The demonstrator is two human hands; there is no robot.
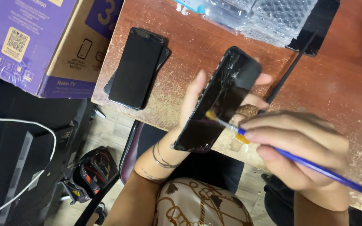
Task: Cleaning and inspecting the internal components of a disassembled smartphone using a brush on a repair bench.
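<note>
Right hand (292, 148), lower right, pinching thin blue-handled brush (315, 166). Left hand (214, 100), mid-frame, gripping cracked black glass phone (221, 100) by its edges. Probably fragile, slippery; best held by edges.

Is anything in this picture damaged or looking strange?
Yes. The black phone in the left hand has cracked glass near its upper end. The wooden table also looks worn, its front edge chipped and flaking.
</note>
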